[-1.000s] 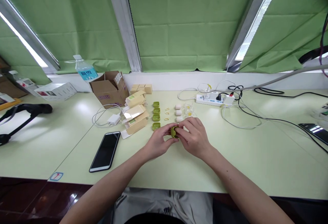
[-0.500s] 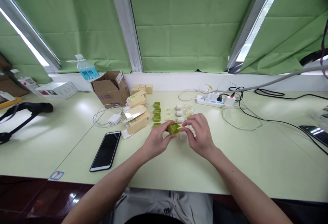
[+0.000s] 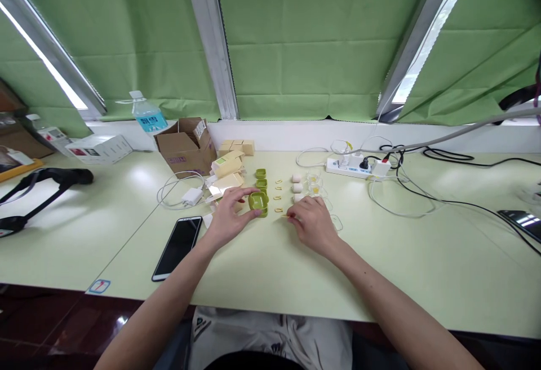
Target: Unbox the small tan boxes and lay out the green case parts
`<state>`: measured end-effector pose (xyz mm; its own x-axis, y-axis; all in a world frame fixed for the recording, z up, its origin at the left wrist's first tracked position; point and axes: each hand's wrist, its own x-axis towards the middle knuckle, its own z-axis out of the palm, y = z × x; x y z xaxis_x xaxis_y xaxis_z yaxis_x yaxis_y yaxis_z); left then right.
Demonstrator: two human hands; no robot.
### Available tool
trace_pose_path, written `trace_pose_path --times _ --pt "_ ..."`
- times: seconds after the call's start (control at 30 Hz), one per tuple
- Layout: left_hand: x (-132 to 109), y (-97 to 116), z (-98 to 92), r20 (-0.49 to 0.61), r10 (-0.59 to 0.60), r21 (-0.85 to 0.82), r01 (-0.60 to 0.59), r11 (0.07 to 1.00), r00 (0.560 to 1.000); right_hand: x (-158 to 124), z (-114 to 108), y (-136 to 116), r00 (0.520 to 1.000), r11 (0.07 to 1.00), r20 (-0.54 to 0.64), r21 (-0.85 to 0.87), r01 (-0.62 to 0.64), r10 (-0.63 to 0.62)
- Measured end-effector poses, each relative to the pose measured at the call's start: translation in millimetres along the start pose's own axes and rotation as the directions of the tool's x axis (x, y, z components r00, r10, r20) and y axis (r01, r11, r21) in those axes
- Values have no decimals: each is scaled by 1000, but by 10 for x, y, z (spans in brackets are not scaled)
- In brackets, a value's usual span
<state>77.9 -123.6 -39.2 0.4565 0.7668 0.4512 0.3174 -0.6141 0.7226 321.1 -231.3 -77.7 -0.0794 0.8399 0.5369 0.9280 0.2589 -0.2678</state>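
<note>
My left hand (image 3: 228, 217) has its thumb and fingers around a small green container (image 3: 257, 201), held over the near end of a column of similar green containers (image 3: 261, 173). A thin yellow piece (image 3: 284, 216) is pinched by my right hand (image 3: 315, 224), low over the table. Between the hands runs a line of several small yellow pieces (image 3: 278, 210). Beyond my right hand stands a row of small white cylinders (image 3: 297, 188), with clear plastic pieces (image 3: 314, 189) beside them; my fingers partly hide the nearest ones.
A black phone (image 3: 177, 249) lies left of my left arm. Behind it are flattened cartons (image 3: 228, 164), a white charger (image 3: 192, 196), a brown cardboard box (image 3: 186, 147) and a water bottle (image 3: 149, 116). A power strip (image 3: 353, 167) with cables sits at the back right.
My hands have moved apart. The left carried the green container left to the column; the right drew the yellow piece out of it and lowered it toward the table.
</note>
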Motion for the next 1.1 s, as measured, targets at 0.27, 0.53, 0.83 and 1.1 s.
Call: trace_pose_path --times 0.27,0.53,0.83,1.1 --pt "-316 -173 -69 133 -75 84 64 994 988 13 267 -71 983 944 170 -307 122 -72" --pt "-412 -274 89 171 -160 155 134 979 972 26 171 -109 985 948 155 -298 116 -72" --pt "-430 -330 206 197 -240 236 191 953 951 -41 -561 570 973 960 -130 -182 -211 189" --pt "-456 -353 233 181 -99 240 54 969 978 -376 -583 1166 957 935 -90 -206 -288 275"
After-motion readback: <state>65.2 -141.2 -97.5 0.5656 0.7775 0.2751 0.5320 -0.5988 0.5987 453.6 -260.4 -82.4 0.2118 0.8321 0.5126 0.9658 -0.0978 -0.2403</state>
